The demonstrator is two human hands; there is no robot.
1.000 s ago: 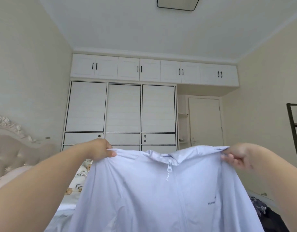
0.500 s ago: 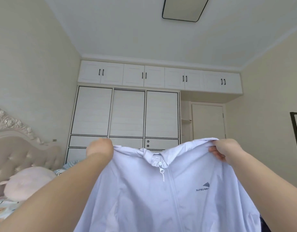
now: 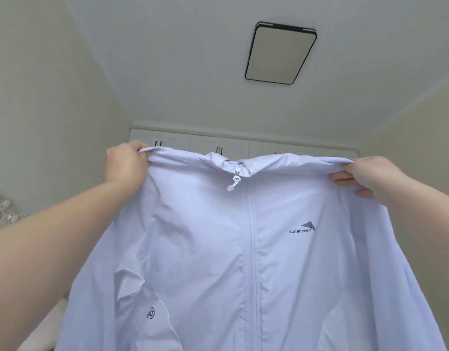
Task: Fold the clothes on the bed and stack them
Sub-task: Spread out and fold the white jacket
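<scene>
Jacket (image 3: 243, 249) is up under the ceiling light (image 3: 281, 53), our left hand (image 3: 125, 164) and right hand (image 3: 370, 177) fingers pinching its shoulders; folding and stacking not started yet, we reckon.

A pale lilac zip-up jacket (image 3: 243, 249) hangs spread between two raised hands, the left hand (image 3: 125, 164) and right hand (image 3: 367, 177) each gripping a shoulder. Its zip pull (image 3: 234, 183) dangles at the collar, beneath a black-framed ceiling light (image 3: 280, 53).
</scene>
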